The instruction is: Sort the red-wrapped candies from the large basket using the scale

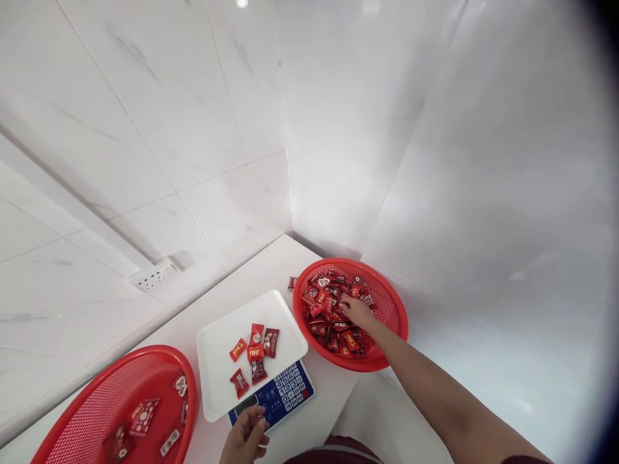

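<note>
My right hand [358, 312] reaches into a red plastic basket [391, 309] on the right, its fingers bent down among many small wrapped candies [333, 322]. Whether a candy is between the fingertips is hidden. My left hand [245, 437] is at the front edge of a digital scale [289, 390], fingers curled in and thumb close to them; anything inside them cannot be made out. On the scale sits a white tray [217, 341] carrying several red and dark-red wrapped candies [255, 351], most of them bunched together.
At the lower left stands a second red basket [72, 412] with a few wrapped packets [144, 417]. One candy [293, 282] lies on the white table [333, 403] beside the right basket. Walls meet behind the table; a power socket [155, 276] is on the left wall.
</note>
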Demonstrator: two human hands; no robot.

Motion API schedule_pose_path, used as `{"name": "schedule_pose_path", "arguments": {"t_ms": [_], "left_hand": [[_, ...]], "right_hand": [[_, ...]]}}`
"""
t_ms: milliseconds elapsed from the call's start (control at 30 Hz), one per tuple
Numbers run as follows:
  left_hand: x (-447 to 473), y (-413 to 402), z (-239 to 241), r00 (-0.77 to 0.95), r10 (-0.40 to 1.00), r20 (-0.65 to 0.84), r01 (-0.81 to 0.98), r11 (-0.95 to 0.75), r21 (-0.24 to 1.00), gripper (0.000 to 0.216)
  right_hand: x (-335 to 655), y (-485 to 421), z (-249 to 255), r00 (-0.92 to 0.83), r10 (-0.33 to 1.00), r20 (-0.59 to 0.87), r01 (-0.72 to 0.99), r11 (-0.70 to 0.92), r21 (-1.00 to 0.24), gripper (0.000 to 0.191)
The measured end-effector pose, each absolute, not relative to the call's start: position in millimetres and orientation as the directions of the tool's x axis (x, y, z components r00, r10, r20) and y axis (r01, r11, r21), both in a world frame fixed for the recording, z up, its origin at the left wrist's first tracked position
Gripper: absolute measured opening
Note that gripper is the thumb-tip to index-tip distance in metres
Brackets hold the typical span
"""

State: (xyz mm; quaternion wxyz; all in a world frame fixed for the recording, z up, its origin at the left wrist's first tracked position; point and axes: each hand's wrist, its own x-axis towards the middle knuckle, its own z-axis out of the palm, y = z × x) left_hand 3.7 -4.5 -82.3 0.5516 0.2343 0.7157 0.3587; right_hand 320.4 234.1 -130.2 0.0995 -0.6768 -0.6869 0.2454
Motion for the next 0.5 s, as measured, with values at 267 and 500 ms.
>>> {"name": "schedule_pose_path", "arguments": {"t_ms": [267,500], "left_hand": [[12,21,-57,-0.16,0.783,-0.601,-0.004,0.608,0.794,0.045],[23,27,-33,-0.12,0.812,-0.571,-0.018,0.574,0.819,0.042]], "right_hand": [[312,206,-99,0.177,0.981,-0.081,0.511,-0.162,-0.844,0.023],[249,165,-61,-0.192,0.934,-0.303,-0.074,-0.321,-0.944,0.038]]}}
